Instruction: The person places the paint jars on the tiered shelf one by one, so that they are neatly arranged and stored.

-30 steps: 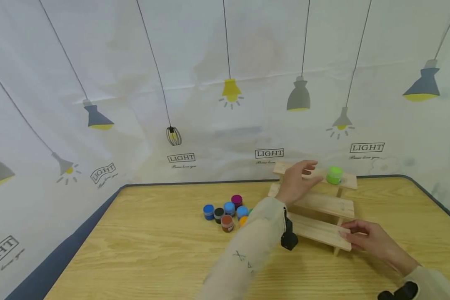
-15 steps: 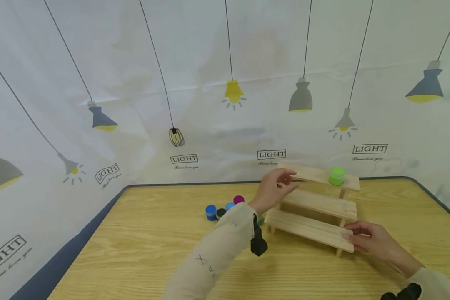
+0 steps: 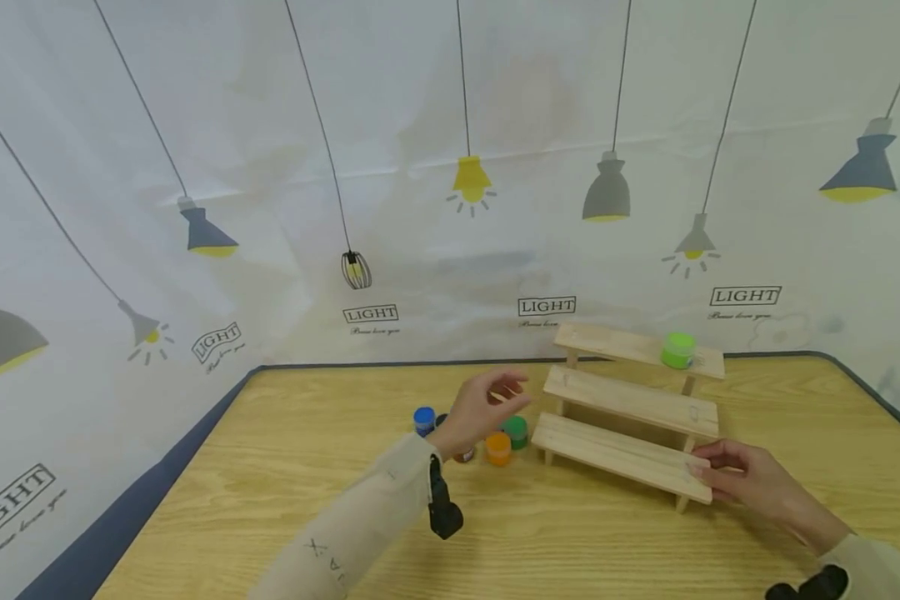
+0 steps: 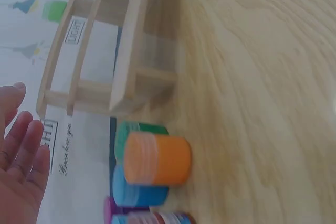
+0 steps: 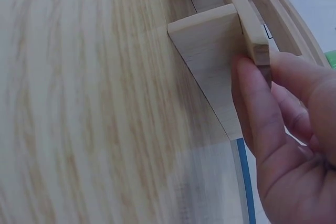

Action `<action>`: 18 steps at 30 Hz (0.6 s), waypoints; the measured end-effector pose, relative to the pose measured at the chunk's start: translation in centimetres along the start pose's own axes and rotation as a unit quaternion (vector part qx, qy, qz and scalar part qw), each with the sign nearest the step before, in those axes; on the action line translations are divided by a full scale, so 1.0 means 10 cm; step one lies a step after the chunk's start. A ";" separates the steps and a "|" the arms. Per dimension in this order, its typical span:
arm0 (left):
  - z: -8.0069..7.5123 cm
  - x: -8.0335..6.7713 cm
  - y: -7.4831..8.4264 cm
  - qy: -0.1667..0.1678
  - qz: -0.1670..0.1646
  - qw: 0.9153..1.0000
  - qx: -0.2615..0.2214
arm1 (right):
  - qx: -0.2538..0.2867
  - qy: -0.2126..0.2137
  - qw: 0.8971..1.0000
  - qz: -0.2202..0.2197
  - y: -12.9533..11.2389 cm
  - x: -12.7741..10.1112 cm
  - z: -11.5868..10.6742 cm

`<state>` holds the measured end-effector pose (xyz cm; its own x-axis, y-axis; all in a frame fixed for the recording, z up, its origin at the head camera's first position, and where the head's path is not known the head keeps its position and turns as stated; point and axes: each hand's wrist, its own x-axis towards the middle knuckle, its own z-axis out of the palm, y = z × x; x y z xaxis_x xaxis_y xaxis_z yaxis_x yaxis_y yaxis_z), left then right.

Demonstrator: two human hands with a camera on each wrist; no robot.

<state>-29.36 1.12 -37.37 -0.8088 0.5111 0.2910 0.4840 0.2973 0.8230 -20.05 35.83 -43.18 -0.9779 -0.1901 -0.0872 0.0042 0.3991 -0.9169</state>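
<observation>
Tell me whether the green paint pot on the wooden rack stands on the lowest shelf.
No, the green paint pot stands on the top shelf of the wooden rack, near its right end, and the lowest shelf is bare.

- The stepped shelf [image 3: 630, 417] stands on the desk [image 3: 270, 500], right of centre, near the desk's back edge.
- One jar [image 3: 678, 350] sits on the shelf's top step, towards its right end.
- A cluster of jars [image 3: 498, 446] stands on the desk just left of the shelf's lowest step.
- The left hand [image 3: 480, 408] hovers over that cluster, apart from the shelf.
- The right hand [image 3: 750, 483] holds the right end of the lowest step.
</observation>
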 end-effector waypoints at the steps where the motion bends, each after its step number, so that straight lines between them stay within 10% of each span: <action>1: -0.04 -0.03 -0.03 0.002 -0.004 1.000 0.005 | 0.000 -0.001 1.000 -0.001 0.00 0.00 0.00; 10: -0.34 -0.25 -0.32 0.035 -0.033 0.999 0.014 | 0.007 -0.014 1.000 -0.003 0.03 0.00 0.01; 18: -0.61 -0.34 -0.43 0.133 -0.030 0.991 0.018 | -0.005 -0.008 1.000 -0.011 0.02 0.02 -0.01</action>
<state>-30.76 -6.80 -38.91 -0.8931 0.2632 0.3647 0.4408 0.3512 0.8260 -20.22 35.96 -43.38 -0.9742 -0.2131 -0.0739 -0.0188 0.4035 -0.9148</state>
